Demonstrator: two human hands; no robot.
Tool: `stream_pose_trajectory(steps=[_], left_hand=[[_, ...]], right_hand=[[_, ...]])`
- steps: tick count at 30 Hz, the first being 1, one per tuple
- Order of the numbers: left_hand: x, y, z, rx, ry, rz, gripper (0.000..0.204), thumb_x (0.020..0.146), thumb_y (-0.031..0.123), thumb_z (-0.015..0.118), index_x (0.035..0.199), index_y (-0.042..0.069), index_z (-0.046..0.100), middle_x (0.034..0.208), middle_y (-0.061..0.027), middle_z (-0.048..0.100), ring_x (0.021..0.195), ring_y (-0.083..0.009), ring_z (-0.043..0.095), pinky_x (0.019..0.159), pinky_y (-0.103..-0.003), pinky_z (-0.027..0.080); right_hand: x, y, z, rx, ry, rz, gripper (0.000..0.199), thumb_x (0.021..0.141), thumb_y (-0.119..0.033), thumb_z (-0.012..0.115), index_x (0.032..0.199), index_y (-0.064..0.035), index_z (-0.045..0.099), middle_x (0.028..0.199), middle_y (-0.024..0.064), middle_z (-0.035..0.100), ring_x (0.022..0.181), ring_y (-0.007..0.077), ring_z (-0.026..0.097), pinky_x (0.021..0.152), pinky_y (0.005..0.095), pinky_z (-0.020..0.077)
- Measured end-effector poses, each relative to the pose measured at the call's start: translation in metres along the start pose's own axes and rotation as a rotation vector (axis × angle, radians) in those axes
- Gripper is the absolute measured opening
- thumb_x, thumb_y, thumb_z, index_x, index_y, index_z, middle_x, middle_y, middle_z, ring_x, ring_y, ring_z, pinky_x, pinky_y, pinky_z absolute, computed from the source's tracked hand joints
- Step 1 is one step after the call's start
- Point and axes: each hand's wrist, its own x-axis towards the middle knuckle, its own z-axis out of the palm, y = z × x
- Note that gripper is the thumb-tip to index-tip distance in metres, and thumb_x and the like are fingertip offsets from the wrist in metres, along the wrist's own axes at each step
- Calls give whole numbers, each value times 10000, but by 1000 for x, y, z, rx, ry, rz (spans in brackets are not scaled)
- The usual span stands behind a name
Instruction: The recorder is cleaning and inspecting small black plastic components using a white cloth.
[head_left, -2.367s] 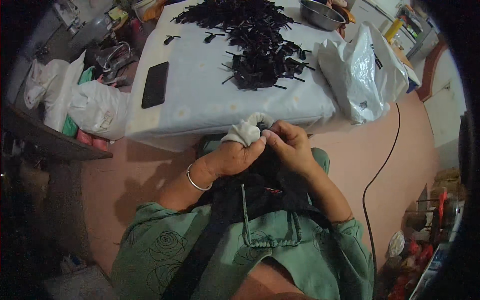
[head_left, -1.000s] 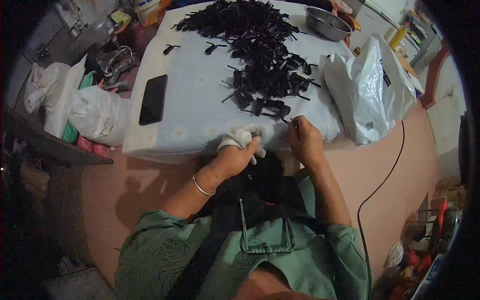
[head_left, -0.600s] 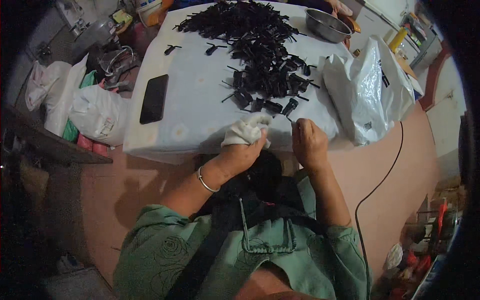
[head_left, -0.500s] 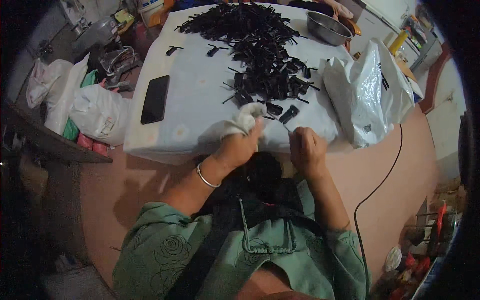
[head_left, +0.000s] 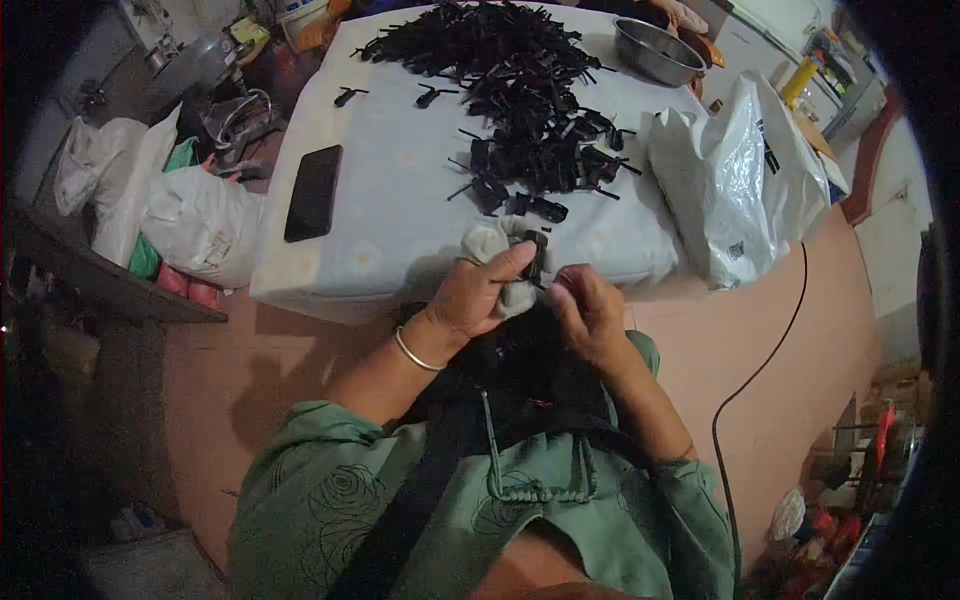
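In my left hand (head_left: pixel 480 292) is a bunched white cloth (head_left: pixel 484 242), with a small black plastic part (head_left: pixel 537 258) pressed against it under my thumb. My right hand (head_left: pixel 592 312) is close on the right, fingertips pinched together at the thin stem low on that same part. Just beyond both hands lies a loose pile of similar black parts (head_left: pixel 520 95), many with thin rods sticking out. Two single parts, a left one (head_left: pixel 349 96) and a right one (head_left: pixel 434 95), sit apart from the pile.
A white-covered table (head_left: pixel 390 215) is in front of me. On it are a black phone (head_left: pixel 314 194) at left, a metal bowl (head_left: pixel 658 52) at the far right and a white plastic bag (head_left: pixel 720 190) at the right edge. A black cable (head_left: pixel 765 365) hangs down to the right.
The black part beside my right hand has come toward me and left, into the cloth in my left hand. My right hand has shifted left, nearer to the left one.
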Motion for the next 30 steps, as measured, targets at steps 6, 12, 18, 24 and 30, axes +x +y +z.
stream_pose_trajectory(steps=[6, 12, 18, 24, 30], left_hand=[[-6, -16, 4, 649, 116, 231, 166, 846, 128, 526, 984, 36, 529, 715, 14, 536, 607, -52, 485, 520, -202, 414], [-24, -13, 6, 832, 66, 211, 194, 796, 85, 539, 974, 6, 540, 762, -45, 570, 692, -122, 531, 623, -261, 448], [-18, -19, -6, 1044, 136, 371, 198, 753, 69, 558, 933, -12, 551, 792, -118, 584, 719, -191, 566, 658, -286, 454], [-22, -3, 12, 1152, 117, 340, 183, 750, 62, 544, 915, -17, 551, 824, -146, 588, 716, -234, 582, 647, -312, 457], [-20, -4, 9, 1537, -1, 563, 163, 756, 58, 517, 901, -11, 544, 824, -155, 577, 723, -254, 586, 633, -325, 460]], right_hand=[[4, -15, 3, -246, 14, -211, 148, 760, -113, 617, 795, -21, 506, 637, 148, 529, 549, 305, 527, 488, 337, 417], [4, 3, 7, 80, -28, 249, 156, 839, -144, 535, 783, -3, 501, 624, 70, 507, 541, 150, 475, 515, 283, 399], [0, 1, 3, 171, -234, 184, 222, 898, -188, 443, 798, 1, 503, 661, 9, 475, 642, 77, 420, 583, 238, 379], [4, 1, 6, 307, -306, 358, 245, 907, -218, 434, 789, -12, 498, 648, -10, 445, 639, 65, 380, 582, 223, 355], [-7, 12, 26, 449, -165, 412, 251, 900, -208, 441, 790, 4, 521, 646, 24, 499, 634, 90, 415, 595, 252, 389]])
